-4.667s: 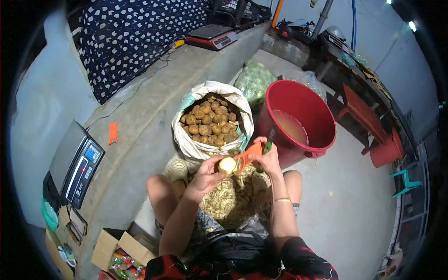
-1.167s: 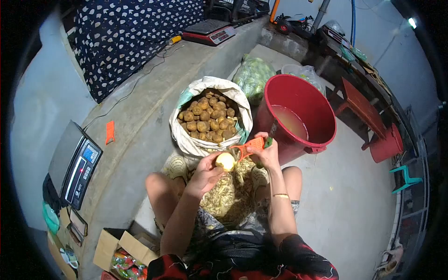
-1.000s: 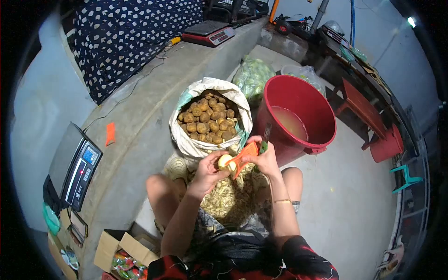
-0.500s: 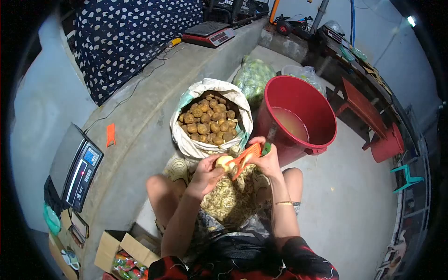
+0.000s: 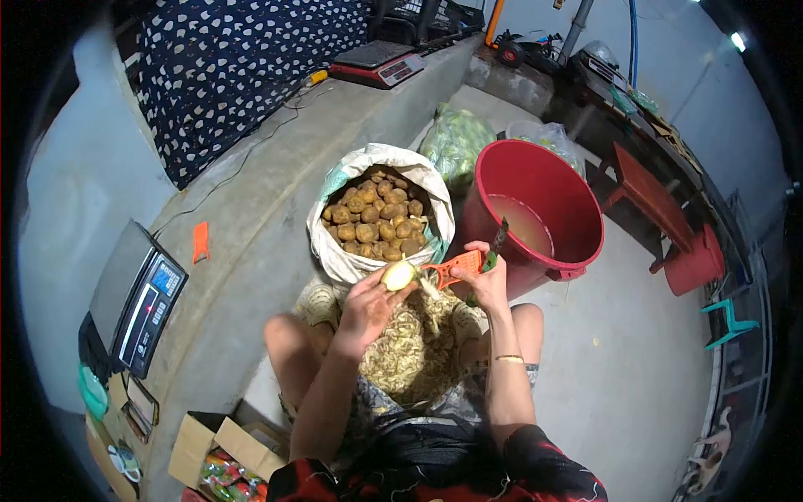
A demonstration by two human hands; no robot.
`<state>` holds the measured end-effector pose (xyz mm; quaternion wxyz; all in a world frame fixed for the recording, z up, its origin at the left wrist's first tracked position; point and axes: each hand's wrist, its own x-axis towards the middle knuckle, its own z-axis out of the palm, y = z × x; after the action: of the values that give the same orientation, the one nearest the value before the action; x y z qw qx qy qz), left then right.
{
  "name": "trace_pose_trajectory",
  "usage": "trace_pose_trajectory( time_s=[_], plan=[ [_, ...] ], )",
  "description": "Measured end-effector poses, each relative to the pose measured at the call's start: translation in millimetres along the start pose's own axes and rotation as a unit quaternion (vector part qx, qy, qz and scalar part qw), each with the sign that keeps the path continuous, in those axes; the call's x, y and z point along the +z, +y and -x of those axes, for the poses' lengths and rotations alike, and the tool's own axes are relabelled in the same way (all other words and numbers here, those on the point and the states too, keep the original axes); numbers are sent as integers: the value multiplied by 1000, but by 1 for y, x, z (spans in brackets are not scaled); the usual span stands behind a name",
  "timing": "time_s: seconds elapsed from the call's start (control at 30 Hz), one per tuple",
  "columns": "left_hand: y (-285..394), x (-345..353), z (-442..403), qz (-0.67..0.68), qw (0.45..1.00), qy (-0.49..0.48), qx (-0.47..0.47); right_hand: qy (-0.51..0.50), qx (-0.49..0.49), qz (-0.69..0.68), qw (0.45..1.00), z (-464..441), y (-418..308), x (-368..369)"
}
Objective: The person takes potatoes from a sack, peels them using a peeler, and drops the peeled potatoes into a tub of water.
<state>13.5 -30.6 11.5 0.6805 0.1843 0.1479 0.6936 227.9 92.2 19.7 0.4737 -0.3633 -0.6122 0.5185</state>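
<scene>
My left hand [image 5: 365, 314] is closed around a pale, mostly peeled potato [image 5: 399, 276]. Close to its right, my right hand [image 5: 492, 287] grips an orange peeler [image 5: 460, 268], whose head is right by the potato. A strip of peel [image 5: 429, 289] hangs below the peeler head. Also in the right hand is what looks like a green-handled knife [image 5: 500, 234], its dark blade pointing up. Between my legs lies a heap of peelings [image 5: 403, 356]. Just beyond my hands, an open white sack [image 5: 335, 261] holds many unpeeled brown potatoes [image 5: 368, 213].
A big red bucket [image 5: 577, 197] with cloudy water stands right of the sack. Behind are a bag of green vegetables [image 5: 458, 142] and a red stool [image 5: 652, 197]. The concrete ledge at left bears a scale [image 5: 146, 305] and another orange peeler [image 5: 201, 242]. A cardboard box [image 5: 196, 443] sits lower left.
The peeler has drawn back to the right from the potato and turned flatter. The knife blade now shows upright above my right hand. The potato has tilted in my left hand.
</scene>
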Motion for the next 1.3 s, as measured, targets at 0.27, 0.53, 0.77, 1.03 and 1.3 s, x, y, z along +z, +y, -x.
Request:
trace_pose_trajectory(
  time_s=[0.27, 0.53, 0.77, 1.03, 1.3],
  plan=[
    [-9, -6, 8, -277, 960, -16, 40, -97, -12, -1, 995, 3, -15, 14],
    [-7, -1, 11, -338, 940, -46, 27, -121, 2, -26, 992, 2, -12, 8],
    [-14, -6, 8, -218, 976, -21, 6, -108, -32, -15, 994, 4, -24, 11],
    [-14, -5, 9, -232, 973, -13, 6, -109, -98, 64, 987, 1, -18, 10],
    [-18, -7, 9, -271, 961, -55, 15, -115, -9, 76, 990, -2, -29, 0]
  ],
)
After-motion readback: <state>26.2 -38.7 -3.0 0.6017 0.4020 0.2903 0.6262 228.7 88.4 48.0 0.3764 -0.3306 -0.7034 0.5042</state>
